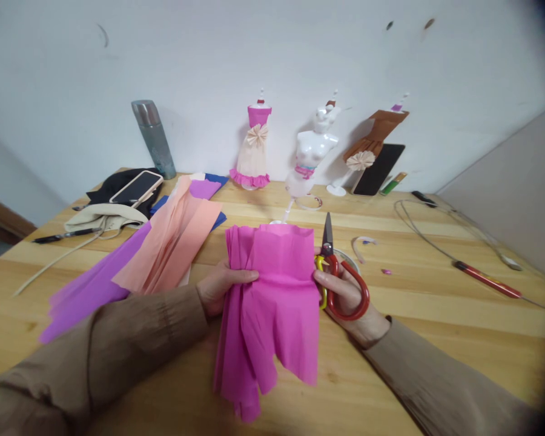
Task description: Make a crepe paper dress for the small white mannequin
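Both hands hold a pleated sheet of bright pink crepe paper [275, 297] above the wooden table [436, 315]. My left hand [220, 287] pinches the paper's left edge, thumb on top. My right hand [345, 290] grips the right edge and also holds red-handled scissors [333, 266], with the blades closed and pointing away from me. The paper's lower end hangs in ragged folds toward me.
Purple, peach and blue paper sheets [163, 254] lie to the left. Three small mannequins [254, 145] stand at the wall, with a metal flask [154, 136], a phone [136, 188] on dark cloth, a pen [63, 235], cables and a red-handled tool [485, 278] at the right.
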{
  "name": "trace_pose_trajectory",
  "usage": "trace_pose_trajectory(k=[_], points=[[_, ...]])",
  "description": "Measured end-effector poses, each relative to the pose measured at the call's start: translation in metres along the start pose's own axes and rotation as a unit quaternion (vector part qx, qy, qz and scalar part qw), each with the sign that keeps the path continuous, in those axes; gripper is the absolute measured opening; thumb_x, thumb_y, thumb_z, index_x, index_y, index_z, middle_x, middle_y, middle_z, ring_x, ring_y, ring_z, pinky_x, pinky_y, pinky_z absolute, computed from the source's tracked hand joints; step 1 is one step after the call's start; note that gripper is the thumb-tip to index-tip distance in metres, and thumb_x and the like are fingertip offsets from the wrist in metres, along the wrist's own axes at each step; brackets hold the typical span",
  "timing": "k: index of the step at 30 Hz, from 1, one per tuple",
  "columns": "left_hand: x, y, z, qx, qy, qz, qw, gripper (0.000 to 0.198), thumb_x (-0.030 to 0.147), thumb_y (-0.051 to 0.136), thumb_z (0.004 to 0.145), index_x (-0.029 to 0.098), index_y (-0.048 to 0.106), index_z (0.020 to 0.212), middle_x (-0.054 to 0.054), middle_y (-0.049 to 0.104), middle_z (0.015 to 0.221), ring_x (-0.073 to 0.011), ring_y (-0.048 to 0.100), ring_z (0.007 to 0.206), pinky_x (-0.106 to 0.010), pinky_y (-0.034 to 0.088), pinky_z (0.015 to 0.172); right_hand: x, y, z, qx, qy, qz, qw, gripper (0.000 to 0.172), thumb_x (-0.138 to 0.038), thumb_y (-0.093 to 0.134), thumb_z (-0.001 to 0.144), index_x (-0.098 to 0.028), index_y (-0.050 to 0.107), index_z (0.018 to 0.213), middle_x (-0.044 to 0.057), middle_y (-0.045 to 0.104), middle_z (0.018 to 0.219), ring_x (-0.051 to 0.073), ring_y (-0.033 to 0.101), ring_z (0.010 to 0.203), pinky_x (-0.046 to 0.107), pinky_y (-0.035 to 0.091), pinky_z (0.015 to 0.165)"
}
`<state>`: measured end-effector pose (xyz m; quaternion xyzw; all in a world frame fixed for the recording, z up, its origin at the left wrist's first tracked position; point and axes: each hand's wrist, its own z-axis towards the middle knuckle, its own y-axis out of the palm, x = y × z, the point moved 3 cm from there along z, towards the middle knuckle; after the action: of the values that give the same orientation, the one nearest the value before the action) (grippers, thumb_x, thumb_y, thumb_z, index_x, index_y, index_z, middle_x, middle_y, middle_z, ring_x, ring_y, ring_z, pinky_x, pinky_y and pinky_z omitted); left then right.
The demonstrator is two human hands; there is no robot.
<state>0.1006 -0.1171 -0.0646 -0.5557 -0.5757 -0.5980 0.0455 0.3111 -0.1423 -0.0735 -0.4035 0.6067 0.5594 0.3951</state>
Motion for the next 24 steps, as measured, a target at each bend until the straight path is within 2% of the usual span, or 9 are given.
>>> trace_pose_trajectory(k=[10, 24], points=[[-0.0014, -0.0004, 0.0006, 0.016, -0.011, -0.012, 1.0, 0.045, 0.014, 0.083, 0.061, 0.011, 0.072, 0.105, -0.015, 0.074, 0.099, -0.031, 0.068, 0.102, -0.046, 0.048, 0.098, 0.0005, -0.003, 0.001, 0.004, 0.0, -0.01, 1.0, 0.053, -0.038, 0.085, 0.059, -0.026, 0.06, 0.104, -0.006, 0.061, 0.059, 0.011, 0.052, 0.036, 0.024, 0.042, 0.034], [-0.0007, 0.0005, -0.0002, 0.005, 0.003, -0.008, 1.0, 0.044, 0.015, 0.084, 0.062, 0.012, 0.072, 0.105, -0.015, 0.074, 0.1, -0.0298, 0.068, 0.102, -0.046, 0.047, 0.099, 0.0004, -0.0019, 0.0009, -0.012, -0.011, -0.026, 1.0, 0.048, -0.039, 0.082, 0.063, -0.028, 0.06, 0.104, -0.007, 0.06, 0.057, 0.011, 0.051, 0.036, 0.024, 0.041, 0.035]])
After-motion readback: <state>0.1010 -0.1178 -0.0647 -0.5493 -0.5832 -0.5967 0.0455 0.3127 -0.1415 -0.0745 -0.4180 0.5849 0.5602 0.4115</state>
